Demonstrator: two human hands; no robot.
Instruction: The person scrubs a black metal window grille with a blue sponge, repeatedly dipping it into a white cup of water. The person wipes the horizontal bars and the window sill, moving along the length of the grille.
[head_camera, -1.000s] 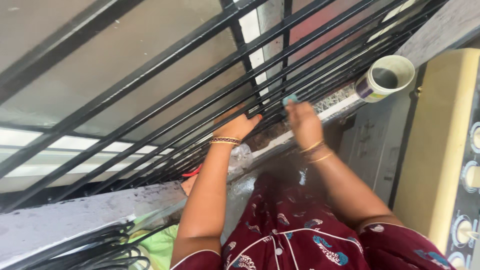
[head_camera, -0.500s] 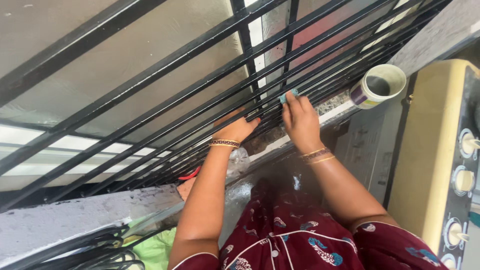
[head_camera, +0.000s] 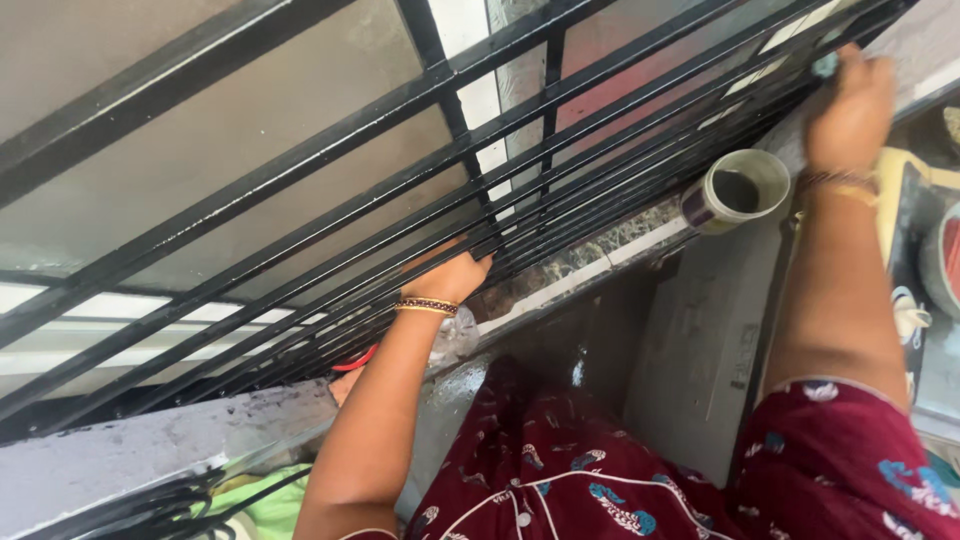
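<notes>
A black metal window grille runs slantwise across the view. My left hand grips one of its lower bars near the stone sill. My right hand is up at the far right end of the grille, closed on a small teal cloth pressed against a bar. Bangles sit on both wrists.
A round tin lies on its side on the sill, open end toward me. A cream washing machine with knobs stands at the right. Black cables and a green cloth lie at the lower left by a grey ledge.
My right hand has swept with the teal cloth from the middle of the grille up to its far right end. My left hand has kept its hold on the bar.
</notes>
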